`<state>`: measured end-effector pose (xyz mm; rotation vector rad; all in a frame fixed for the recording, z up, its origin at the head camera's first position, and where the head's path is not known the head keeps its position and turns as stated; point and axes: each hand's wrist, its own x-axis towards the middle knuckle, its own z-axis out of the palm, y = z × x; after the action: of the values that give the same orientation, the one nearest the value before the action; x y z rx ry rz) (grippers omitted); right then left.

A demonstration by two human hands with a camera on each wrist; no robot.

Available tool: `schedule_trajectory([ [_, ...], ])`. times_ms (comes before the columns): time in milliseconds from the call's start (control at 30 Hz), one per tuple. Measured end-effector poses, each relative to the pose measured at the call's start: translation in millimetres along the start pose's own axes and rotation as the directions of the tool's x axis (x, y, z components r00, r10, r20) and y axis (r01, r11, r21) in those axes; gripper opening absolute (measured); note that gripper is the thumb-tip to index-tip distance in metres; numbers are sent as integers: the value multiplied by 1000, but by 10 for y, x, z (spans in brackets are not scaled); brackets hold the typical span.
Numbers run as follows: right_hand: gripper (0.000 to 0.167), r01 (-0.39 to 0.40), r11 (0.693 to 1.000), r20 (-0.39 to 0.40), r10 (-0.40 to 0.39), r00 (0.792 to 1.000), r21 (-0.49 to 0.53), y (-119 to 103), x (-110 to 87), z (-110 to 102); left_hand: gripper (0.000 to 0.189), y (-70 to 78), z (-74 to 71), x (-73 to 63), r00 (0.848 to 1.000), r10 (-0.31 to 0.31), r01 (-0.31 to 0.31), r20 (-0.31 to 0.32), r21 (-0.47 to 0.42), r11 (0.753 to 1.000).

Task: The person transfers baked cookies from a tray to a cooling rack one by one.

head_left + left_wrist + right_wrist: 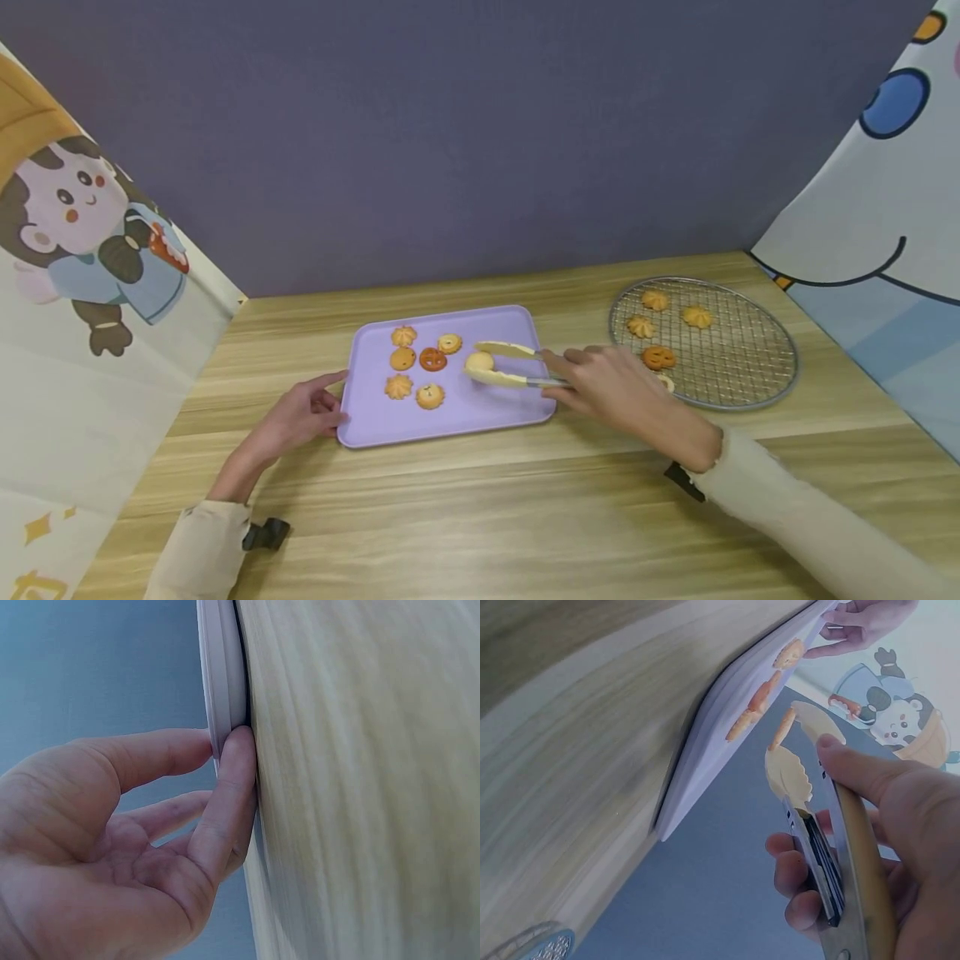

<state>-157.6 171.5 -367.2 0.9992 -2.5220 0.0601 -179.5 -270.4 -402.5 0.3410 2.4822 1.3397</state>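
My left hand [300, 414] pinches the left edge of a lilac tray [480, 417]; in the left wrist view the thumb [169, 756] meets its rim and a finger reaches under it. With my right hand [618, 390] I grip metal tongs [501, 379] that have cream-coloured tips. Between those tips sits a pale round cookie [480, 362], over the tray's right half. Several cookies lie on the left half, among them a pretzel-shaped one [432, 359], a flower-shaped one [398, 386] and a round one [402, 358].
To the right stands a round wire cooling rack [738, 367] bearing several cookies, such as a brown pretzel-shaped one [658, 357]. My right forearm passes in front of its near left edge. A dark wall [480, 150] rises behind the wooden table [450, 517], with cartoon-printed panels at both sides.
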Motion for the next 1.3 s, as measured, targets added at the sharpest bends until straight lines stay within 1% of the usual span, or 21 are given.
schedule_trajectory([
  [200,51,25,1000,-83,-26,996,-12,27,-120,-91,69,0,3,3,1000,-8,8,2,8,1000],
  [367,73,28,999,-143,-32,989,-29,66,-205,-126,69,4,1,1,1000,-3,3,-2,8,1000],
  [533,58,28,999,-177,-33,984,-31,100,-291,-182,69,11,-4,-5,1000,-6,6,0,14,1000],
  [633,55,21,1000,-204,-24,979,-14,111,-339,-212,69,14,-6,-5,1000,-6,6,-1,10,1000],
  [767,55,0,1000,-223,0,975,1,129,-415,-244,69,13,-4,-3,1000,-10,10,0,14,1000],
  [900,54,-25,1000,-222,25,975,4,158,-499,-284,69,3,1,1,1000,-12,12,0,20,1000],
  [1167,61,-53,998,-243,45,969,-25,214,-645,-372,68,-16,-5,9,1000,-10,10,2,11,1000],
  [1300,66,-80,996,-257,68,964,-36,226,-728,-398,68,-13,-3,8,1000,-8,8,4,18,1000],
])
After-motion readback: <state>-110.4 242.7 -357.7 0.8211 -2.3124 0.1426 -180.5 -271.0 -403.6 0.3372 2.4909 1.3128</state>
